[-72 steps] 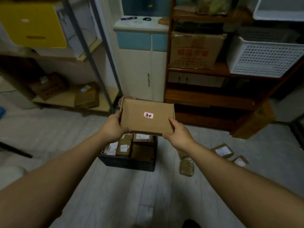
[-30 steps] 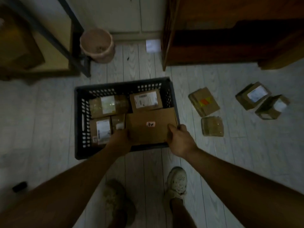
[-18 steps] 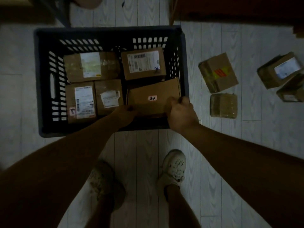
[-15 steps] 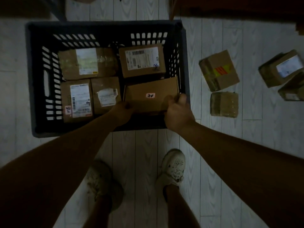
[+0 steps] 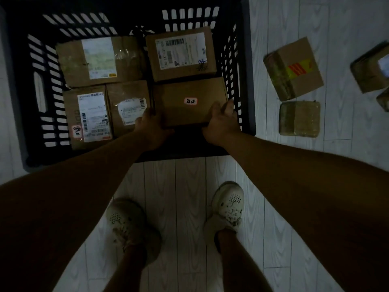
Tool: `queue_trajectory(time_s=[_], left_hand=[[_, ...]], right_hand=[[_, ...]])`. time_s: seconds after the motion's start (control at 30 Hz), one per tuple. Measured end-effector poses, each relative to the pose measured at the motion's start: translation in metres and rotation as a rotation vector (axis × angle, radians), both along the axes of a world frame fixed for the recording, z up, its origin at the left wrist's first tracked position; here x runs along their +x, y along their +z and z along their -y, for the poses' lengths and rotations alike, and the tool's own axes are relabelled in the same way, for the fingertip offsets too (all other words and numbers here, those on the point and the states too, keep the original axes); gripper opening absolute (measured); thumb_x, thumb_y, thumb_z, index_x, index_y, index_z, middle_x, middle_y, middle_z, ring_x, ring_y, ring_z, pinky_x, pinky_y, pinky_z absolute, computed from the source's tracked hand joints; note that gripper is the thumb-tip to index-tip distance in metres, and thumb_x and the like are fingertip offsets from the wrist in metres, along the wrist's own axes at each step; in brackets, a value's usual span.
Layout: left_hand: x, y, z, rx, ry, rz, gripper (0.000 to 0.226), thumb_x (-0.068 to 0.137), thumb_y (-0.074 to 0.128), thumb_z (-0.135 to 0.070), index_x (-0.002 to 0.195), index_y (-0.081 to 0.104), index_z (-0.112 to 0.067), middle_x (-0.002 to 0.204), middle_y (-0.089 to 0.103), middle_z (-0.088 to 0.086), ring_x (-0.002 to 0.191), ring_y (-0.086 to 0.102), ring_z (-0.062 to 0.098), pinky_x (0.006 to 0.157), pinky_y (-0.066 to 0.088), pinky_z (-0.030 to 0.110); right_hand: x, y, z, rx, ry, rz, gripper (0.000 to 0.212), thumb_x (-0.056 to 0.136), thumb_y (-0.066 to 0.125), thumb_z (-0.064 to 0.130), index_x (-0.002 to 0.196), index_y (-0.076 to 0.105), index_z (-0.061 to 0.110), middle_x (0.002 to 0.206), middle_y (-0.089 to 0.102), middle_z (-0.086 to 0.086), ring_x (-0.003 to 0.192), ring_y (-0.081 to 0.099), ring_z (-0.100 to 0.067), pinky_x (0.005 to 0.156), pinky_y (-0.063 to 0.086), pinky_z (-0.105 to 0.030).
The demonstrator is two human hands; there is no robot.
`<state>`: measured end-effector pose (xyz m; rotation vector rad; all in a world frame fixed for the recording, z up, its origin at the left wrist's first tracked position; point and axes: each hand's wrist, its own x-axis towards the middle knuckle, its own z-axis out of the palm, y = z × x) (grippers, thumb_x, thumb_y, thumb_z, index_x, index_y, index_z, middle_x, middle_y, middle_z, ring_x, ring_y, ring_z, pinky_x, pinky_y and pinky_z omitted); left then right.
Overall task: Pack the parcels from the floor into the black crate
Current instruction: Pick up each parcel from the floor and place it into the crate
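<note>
Head view: left hand [image 5: 150, 125] and right hand [image 5: 221, 123] curl around the near corners of a flat brown cardboard parcel [image 5: 190, 101], gripping it in the near-right corner of the black slotted plastic crate [image 5: 245, 85]. Its small white sticker [image 5: 191, 101] bears handwriting, unreadable. Barcode-labelled brown box [image 5: 181, 52] touches its far edge; print too small.

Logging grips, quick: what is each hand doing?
Left hand: closed on the parcel.
Right hand: closed on the same parcel.
</note>
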<state>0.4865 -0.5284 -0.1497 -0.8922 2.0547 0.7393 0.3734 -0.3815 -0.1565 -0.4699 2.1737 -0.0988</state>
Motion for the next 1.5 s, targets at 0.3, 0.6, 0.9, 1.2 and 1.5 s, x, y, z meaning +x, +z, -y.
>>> queue_trajectory(time_s=[0.3,0.6,0.9,1.2,1.5], left_hand=[[0.02,0.069,0.009,0.008,0.032,0.001,0.066,0.094,0.051,-0.038,0.149,0.023,-0.015,0.158,0.009,0.015,0.145,0.007,0.035,0.116,0.012,0.044],[0.031,0.289,-0.016,0.055,0.214,-0.093,0.081,0.088,0.056,-0.048,0.151,0.017,-0.018,0.159,0.005,0.012,0.146,0.005,0.03,0.119,0.013,0.042],[0.086,0.473,-0.086,-0.003,0.241,-0.308,0.073,0.085,0.063,-0.047,0.143,0.036,-0.013,0.15,0.033,0.015,0.137,0.032,0.033,0.114,0.028,0.045],[0.077,0.574,-0.148,-0.108,-0.024,-0.429,0.08,0.086,0.056,-0.048,0.151,0.018,-0.021,0.158,0.014,0.005,0.145,0.018,0.025,0.118,0.018,0.036],[0.035,0.643,-0.241,-0.01,-0.136,-0.583,0.077,0.091,0.056,-0.039,0.152,0.012,-0.022,0.16,0.007,0.003,0.145,0.016,0.024,0.114,0.022,0.035]], right_hand=[[-0.01,0.07,-0.009,-0.067,0.051,0.03,0.082,0.094,0.05,0.043,0.154,0.0,0.019,0.159,-0.011,-0.015,0.146,-0.006,-0.035,0.118,0.007,-0.047],[-0.018,0.291,-0.049,-0.129,0.016,0.075,0.04,0.089,0.046,0.046,0.119,0.054,0.021,0.143,0.041,-0.017,0.135,0.032,-0.031,0.11,0.032,-0.045],[0.016,0.454,-0.123,-0.155,0.015,-0.002,0.065,0.091,0.053,0.043,0.145,0.032,0.013,0.145,0.037,-0.015,0.127,0.043,-0.031,0.102,0.042,-0.039],[0.029,0.566,-0.23,-0.165,-0.089,-0.178,0.076,0.091,0.054,0.047,0.15,0.022,0.012,0.153,0.029,-0.014,0.134,0.038,-0.034,0.106,0.035,-0.036],[0.016,0.644,-0.36,-0.121,-0.19,-0.361,0.08,0.09,0.054,0.051,0.153,0.015,0.02,0.158,0.018,-0.011,0.135,0.038,-0.033,0.099,0.039,-0.035]])
